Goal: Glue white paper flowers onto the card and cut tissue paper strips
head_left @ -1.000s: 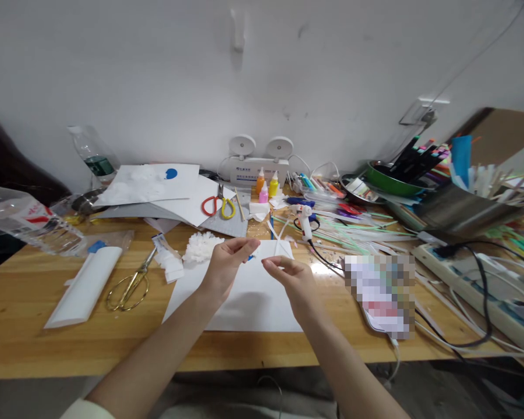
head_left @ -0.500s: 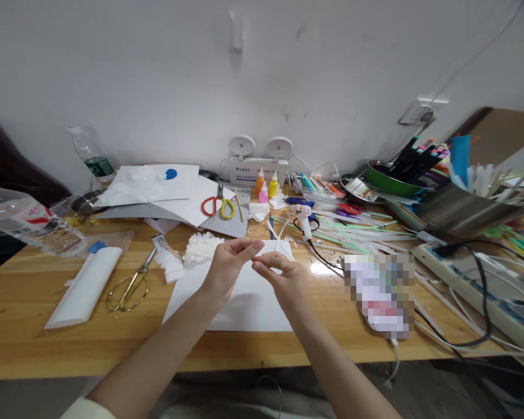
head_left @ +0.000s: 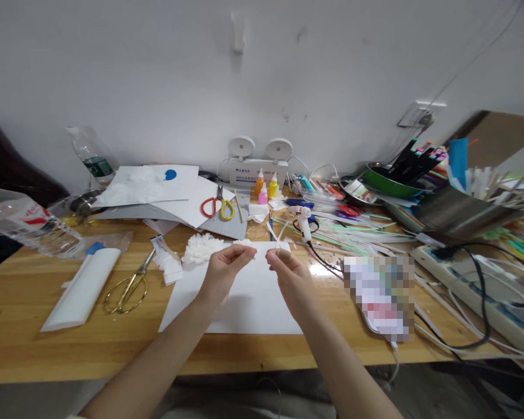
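Observation:
Above a white sheet of paper (head_left: 248, 308), my left hand (head_left: 227, 270) is closed in a pinch, with a tiny white piece (head_left: 255, 255) showing at its fingertips. My right hand (head_left: 290, 276) pinches thumb against fingers just across from it, a small gap between the two hands. Whatever the right fingertips hold, if anything, is too small to make out. A white ruffled cluster (head_left: 201, 248) of small pieces lies at the sheet's far left corner, behind my left hand. Thin white strips (head_left: 279, 233) lie beyond the right hand.
On the left lie gold-handled scissors (head_left: 128, 291), a folded white sheet (head_left: 82, 291) and a plastic bottle (head_left: 30, 224). Red-and-yellow pliers (head_left: 219, 203) rest on papers behind. A glue gun (head_left: 304, 224), a blurred-out phone (head_left: 378, 299) and a corded power strip (head_left: 475, 297) occupy the right.
My hands, touching at the fingertips before, have drawn slightly apart. The small white piece now shows at my left fingertips.

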`<state>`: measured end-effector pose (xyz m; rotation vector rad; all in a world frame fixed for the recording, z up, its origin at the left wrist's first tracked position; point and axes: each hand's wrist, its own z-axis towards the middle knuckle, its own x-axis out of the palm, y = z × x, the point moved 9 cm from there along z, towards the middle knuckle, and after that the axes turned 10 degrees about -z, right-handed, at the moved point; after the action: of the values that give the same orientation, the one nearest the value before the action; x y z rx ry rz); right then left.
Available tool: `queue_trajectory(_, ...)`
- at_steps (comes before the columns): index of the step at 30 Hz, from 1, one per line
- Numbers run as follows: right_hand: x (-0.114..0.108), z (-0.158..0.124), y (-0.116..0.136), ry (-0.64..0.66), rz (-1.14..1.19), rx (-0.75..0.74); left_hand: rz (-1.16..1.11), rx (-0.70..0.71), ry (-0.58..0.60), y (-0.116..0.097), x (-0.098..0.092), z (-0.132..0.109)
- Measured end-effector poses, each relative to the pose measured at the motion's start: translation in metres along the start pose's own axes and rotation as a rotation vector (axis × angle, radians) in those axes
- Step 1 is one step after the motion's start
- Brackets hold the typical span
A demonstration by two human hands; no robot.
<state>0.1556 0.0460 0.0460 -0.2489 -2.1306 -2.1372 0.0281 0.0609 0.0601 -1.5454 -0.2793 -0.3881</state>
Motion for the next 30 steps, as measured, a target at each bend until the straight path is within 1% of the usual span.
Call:
queue_trajectory(3,0.000,0.000,-0.003,-0.004,0.067,0.046,0.116,0.108,0.054,-0.008,0.006,-0.006)
queue_trajectory(5,0.001,-0.001,-0.005,-0.010,0.098,0.078,0.199,0.168,0.067,-0.012,0.008,-0.010)
queue_trajectory(12,0.007,-0.005,-0.013,0.014,0.137,0.128,0.367,0.364,0.068,-0.026,0.015,-0.020)
queue_trajectory(15,0.009,-0.007,-0.016,0.019,0.190,0.156,0.472,0.485,0.060,-0.035,0.017,-0.025)
queue_trajectory(17,0.010,-0.008,-0.019,0.036,0.212,0.181,0.522,0.536,0.058,-0.040,0.018,-0.028)
queue_trajectory(19,0.012,-0.008,-0.021,0.056,0.212,0.202,0.511,0.516,0.064,-0.042,0.018,-0.027)
queue_trajectory(22,0.011,-0.009,-0.023,0.056,0.185,0.208,0.432,0.431,0.060,-0.040,0.015,-0.023)
queue_trajectory(25,0.006,-0.009,-0.024,0.028,0.166,0.205,0.379,0.378,0.042,-0.038,0.011,-0.018)
queue_trajectory(30,-0.006,-0.009,-0.026,-0.026,0.143,0.211,0.353,0.314,0.017,-0.034,0.005,-0.011)
